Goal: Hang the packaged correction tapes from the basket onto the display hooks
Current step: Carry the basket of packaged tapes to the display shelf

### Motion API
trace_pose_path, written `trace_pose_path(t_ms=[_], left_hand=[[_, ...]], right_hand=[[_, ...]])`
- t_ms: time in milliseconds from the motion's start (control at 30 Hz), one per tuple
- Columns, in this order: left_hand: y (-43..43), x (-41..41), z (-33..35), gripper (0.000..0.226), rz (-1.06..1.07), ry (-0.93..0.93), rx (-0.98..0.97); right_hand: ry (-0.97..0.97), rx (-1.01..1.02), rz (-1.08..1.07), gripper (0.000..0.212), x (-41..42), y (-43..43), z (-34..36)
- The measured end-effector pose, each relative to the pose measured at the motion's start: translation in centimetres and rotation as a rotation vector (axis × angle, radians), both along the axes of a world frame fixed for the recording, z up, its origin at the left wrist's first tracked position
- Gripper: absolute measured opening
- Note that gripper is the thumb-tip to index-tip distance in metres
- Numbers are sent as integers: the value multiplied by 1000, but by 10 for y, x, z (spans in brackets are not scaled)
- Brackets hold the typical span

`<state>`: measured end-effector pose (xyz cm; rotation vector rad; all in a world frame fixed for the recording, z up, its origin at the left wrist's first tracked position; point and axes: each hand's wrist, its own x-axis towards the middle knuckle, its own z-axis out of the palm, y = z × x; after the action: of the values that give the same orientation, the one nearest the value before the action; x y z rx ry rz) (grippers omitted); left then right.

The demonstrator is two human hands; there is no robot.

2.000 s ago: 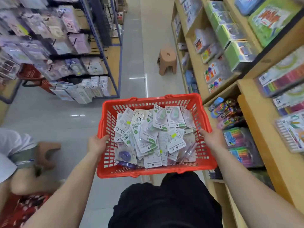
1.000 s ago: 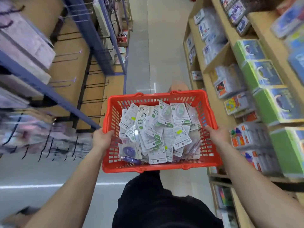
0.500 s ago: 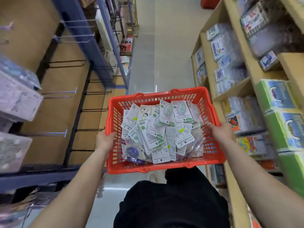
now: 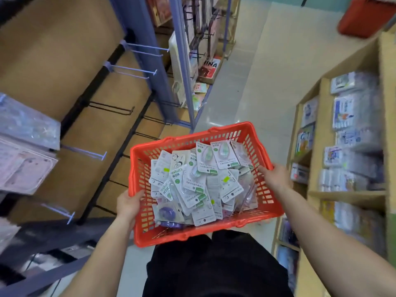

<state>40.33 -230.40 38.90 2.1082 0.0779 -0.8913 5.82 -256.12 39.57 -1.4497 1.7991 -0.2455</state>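
A pale, glossy floor point(image 4: 263, 67) ran down the aisle. On the left stood a rack with blue uprights point(image 4: 150, 61) and a brown back panel point(image 4: 53, 50). On the right, light wooden shelves point(image 4: 321, 146) carried wrapped stationery packs point(image 4: 351, 116), blurred at the edge.

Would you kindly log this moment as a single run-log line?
left hand: grips basket left rim | right hand: grips right rim | correction tapes: piled in basket | display hooks: several bare
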Motion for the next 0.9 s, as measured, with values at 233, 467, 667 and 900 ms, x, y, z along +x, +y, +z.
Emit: trace_pose_path(t_ms=[233, 467, 667, 900], left_hand=[[-23, 5, 3, 6, 192, 34, 17], [-14, 22, -12, 11, 365, 56, 33], [-2, 27, -18, 14, 526, 74, -6], [-6, 1, -31, 5, 769, 97, -35]], right_hand=[[6, 14, 203, 26, 70, -92, -1], [53, -4, 400, 23, 157, -131, 0], [90, 10, 573, 14, 214, -141, 2], [96, 4, 791, 17, 259, -176, -24]])
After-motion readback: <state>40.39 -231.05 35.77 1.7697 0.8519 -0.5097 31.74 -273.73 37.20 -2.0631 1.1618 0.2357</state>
